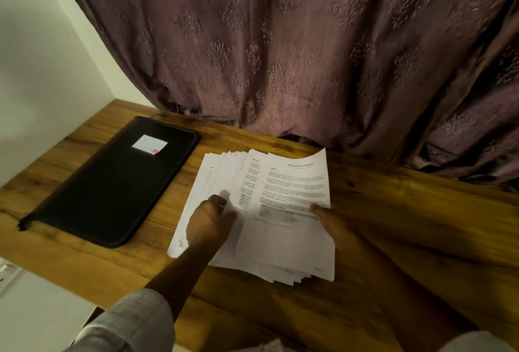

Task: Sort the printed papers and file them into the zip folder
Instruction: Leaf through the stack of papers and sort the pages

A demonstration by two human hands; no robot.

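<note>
Left hand pinches papers; right hand holds edge; zip folder beside.

Wooden table w/ knotty grain; purple-brown patterned curtain hangs behind, hem bunched on tabletop; white wall at left

A home desk corner, it seems: a mauve floral-embossed curtain hangs along the wood-grain bench's far edge, a plain white wall stands at its left end, and printed papers and a zip folder lie on it.
</note>
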